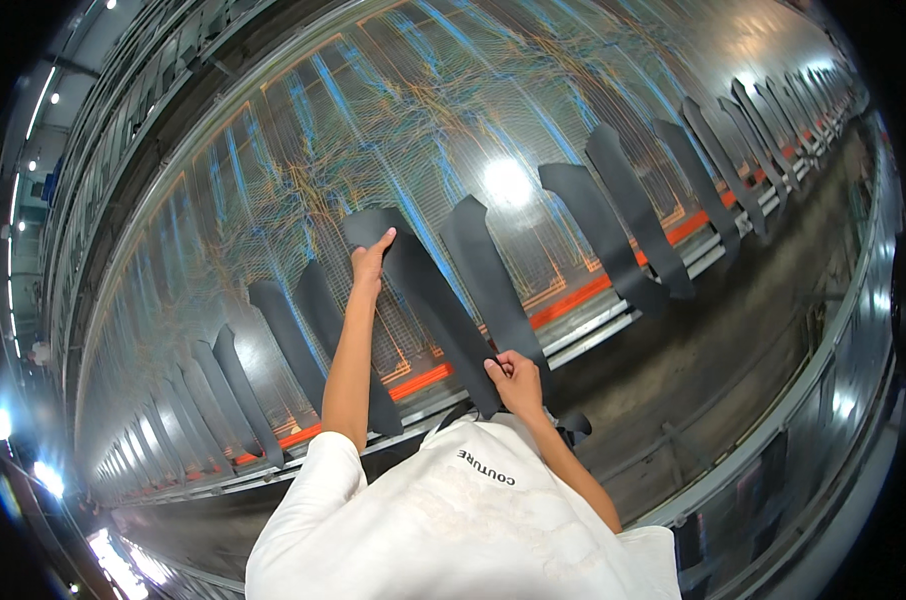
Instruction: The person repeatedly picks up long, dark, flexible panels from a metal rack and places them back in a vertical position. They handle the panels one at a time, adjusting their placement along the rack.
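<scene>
At your far left, bright lamps [48,478] and a line of ceiling lights [15,200] shine beside a dark metal framework [163,120]. Next comes the long, shiny table [243,225], its top covered in orange, blue and yellow lines, with a row of dark strips [238,385] lying crosswise along its near edge and looking smaller toward the left end. Your left forearm passes in front of one of these. Your left hand [370,260] is up at the far end of a charcoal strip [435,305], thumb side against its face; you have the fingers hidden, so whether they close underneath cannot be told. That strip slants from the tabletop down across the orange-red band [573,303] and the pale edge rail [598,338] toward your white shirt [453,510]. Your right hand [518,382], well apart from the left, pinches its near end with curled fingers. Just right of it lies a neighbouring strip [498,280], then more run off to the upper right. Below them stretches a dull brown floor [693,370], bordered at far right by a curving metal rail [778,420].
</scene>
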Demonstrator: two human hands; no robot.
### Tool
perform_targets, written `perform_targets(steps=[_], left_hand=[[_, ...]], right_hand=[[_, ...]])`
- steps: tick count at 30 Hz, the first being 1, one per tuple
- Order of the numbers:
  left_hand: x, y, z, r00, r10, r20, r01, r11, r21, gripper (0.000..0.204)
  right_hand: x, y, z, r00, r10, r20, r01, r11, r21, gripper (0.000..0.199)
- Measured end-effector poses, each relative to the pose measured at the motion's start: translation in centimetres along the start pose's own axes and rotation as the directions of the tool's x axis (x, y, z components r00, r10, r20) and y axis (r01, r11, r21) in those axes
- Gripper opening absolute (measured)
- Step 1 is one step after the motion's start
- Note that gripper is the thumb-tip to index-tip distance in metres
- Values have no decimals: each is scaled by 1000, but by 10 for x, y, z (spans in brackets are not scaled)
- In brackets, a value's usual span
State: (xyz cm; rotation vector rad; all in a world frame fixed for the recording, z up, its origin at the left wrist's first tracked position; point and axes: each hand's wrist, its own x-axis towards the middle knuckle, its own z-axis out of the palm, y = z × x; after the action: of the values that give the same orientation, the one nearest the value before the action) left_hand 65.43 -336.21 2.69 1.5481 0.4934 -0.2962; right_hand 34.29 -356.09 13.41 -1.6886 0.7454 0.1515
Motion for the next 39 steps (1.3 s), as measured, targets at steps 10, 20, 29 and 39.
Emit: perform_targets(steps=[10, 20, 29, 39], left_hand=[[68, -22, 18, 972, 105, -211, 40, 809, 586, 60], [63, -6, 30, 962, 153, -227, 28, 769, 638, 57], [63, -12, 32, 941, 234, -245, 5, 714, 700, 63], [50, 0, 39, 944, 207, -256, 19, 742, 671, 72]], right_hand=[[66, 1, 48, 999, 19, 44, -12, 989, -146, 22], [83, 9, 48, 998, 29, 59, -18, 985, -169, 20], [82, 12, 51, 996, 61, 70, -49, 984, -171, 19], [82, 11, 51, 996, 71, 48, -62, 983, -172, 19]])
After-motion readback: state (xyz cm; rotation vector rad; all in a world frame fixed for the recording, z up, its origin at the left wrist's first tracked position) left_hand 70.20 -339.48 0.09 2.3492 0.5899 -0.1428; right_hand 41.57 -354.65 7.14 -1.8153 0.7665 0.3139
